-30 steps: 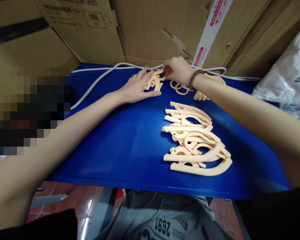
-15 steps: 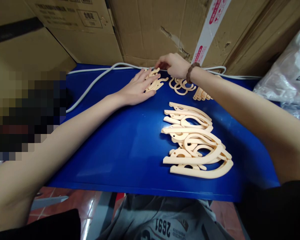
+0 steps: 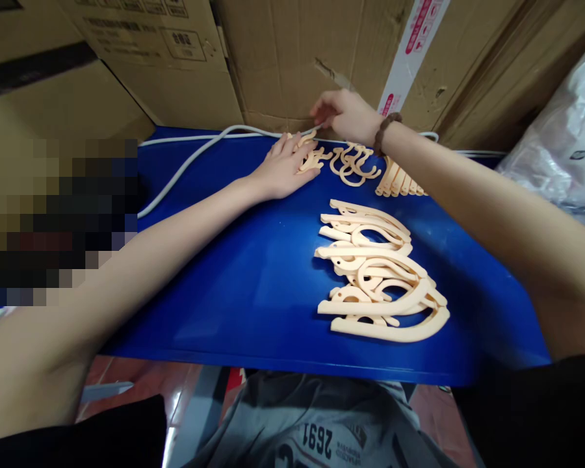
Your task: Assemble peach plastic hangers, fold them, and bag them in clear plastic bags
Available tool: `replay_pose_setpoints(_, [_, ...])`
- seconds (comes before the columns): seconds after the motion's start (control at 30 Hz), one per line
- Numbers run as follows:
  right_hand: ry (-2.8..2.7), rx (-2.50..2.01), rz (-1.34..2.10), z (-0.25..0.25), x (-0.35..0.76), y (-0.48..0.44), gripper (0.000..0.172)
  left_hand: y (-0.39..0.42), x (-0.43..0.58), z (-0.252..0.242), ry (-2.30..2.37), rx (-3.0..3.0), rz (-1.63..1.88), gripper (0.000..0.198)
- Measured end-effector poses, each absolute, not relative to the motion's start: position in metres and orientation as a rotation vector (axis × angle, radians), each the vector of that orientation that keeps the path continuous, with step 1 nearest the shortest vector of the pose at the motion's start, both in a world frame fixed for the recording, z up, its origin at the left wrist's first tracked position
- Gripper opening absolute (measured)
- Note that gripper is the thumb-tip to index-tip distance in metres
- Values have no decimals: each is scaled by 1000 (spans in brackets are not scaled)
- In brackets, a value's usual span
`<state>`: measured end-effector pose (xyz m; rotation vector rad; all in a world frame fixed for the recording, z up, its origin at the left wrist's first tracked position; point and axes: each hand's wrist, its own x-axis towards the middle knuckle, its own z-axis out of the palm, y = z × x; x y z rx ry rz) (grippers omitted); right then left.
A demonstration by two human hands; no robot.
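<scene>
My left hand (image 3: 285,170) lies palm down with its fingers spread over a small pile of cream plastic pieces (image 3: 312,159), partly covering them. My right hand (image 3: 348,117) is raised near the cardboard at the back, its fingers loosely bent and apart, with nothing visible in them. A brown braided band circles that wrist. Just below it lie several cream hooks (image 3: 353,170). Beside the hooks, a row of cream straight pieces (image 3: 400,179) is partly hidden by my right forearm. Nearer me, several cream folding hangers (image 3: 385,273) are stacked in an overlapping line.
Everything lies on a blue tabletop (image 3: 234,279). A white cable (image 3: 190,162) runs along its back edge. Tall cardboard boxes (image 3: 283,58) stand behind and to the left. Clear plastic wrapping (image 3: 560,136) bulges at the right.
My right hand has lifted slightly up and right, away from the small pile. My left hand has shifted a little to the right, still resting on the pieces.
</scene>
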<state>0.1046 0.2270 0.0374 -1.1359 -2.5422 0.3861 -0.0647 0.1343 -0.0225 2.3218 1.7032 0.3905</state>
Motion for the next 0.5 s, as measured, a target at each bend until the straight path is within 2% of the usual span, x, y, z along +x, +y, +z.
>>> replay_pose_setpoints(0.13, [-2476,-1109,270,62,131,189,21,139,-62,-27,1729,2304,439,80])
replay_pose_setpoints(0.23, [-2492,-1088,181,76,155,151,28,139,-60,-29,1736,2289,477,80])
replay_pose_setpoints(0.43, [-2575,-974,111,74,204,76,19,129,-56,-25,1789,2255,563,80])
replay_pose_setpoints(0.5, [-2667,-852,167,67,215,55,27,123,-55,-22,1760,2256,616,84])
